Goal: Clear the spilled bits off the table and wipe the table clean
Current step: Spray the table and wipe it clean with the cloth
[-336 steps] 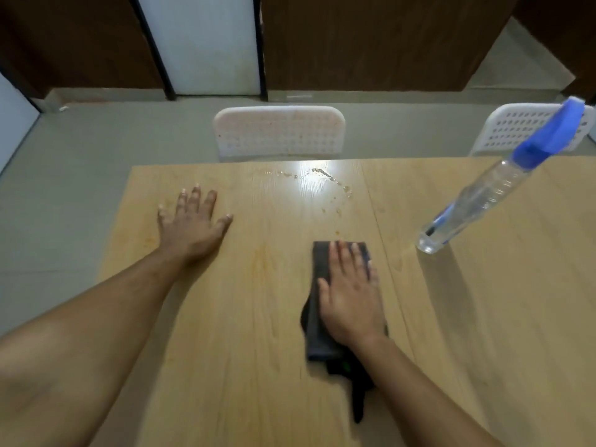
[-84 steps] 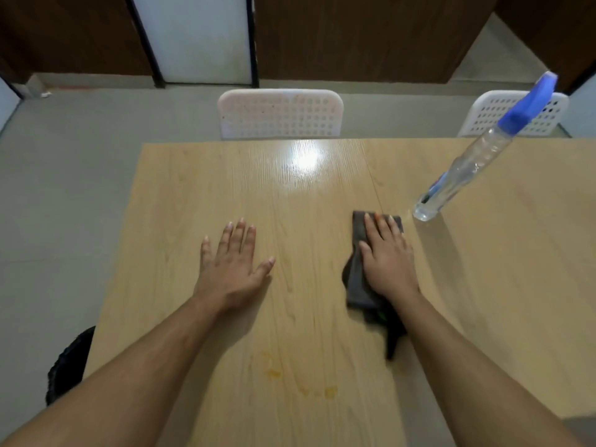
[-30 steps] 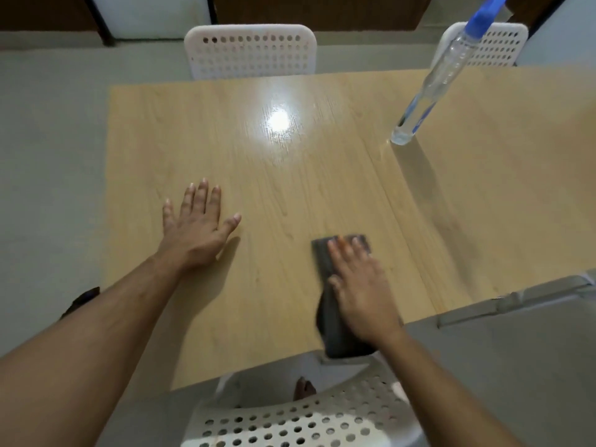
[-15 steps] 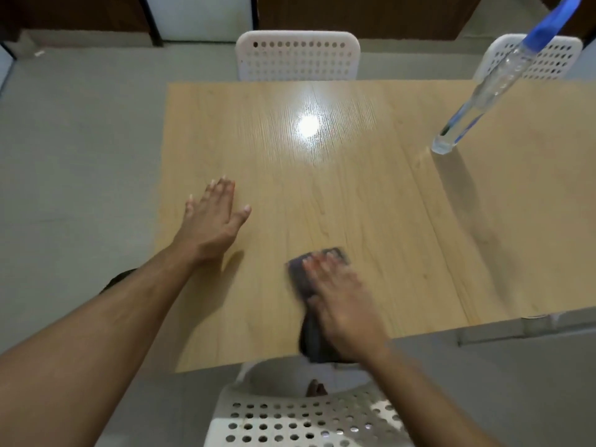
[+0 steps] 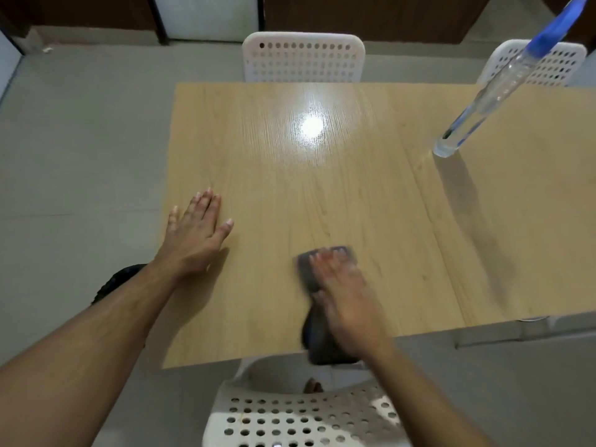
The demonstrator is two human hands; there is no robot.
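Observation:
A light wooden table [image 5: 322, 175] fills the middle of the view. My right hand [image 5: 346, 301] lies flat, fingers straight, pressing a dark grey cloth [image 5: 309, 275] onto the table near its front edge; the cloth's near end hangs over that edge. The hand and cloth are motion-blurred. My left hand [image 5: 196, 233] rests flat with fingers spread near the table's left edge. I see no bits or stains on the wood here.
A clear spray bottle [image 5: 487, 95] with a blue trigger top stands on the table at the far right. White perforated chairs stand behind the table [image 5: 303, 61], at the far right [image 5: 545, 64] and right below me [image 5: 303, 417]. Grey floor surrounds the table.
Over the last second my right hand slid the cloth along the front edge, leftward then slightly back. The yellow stains seen 2.8 s ago no longer show. My left hand stays flat.

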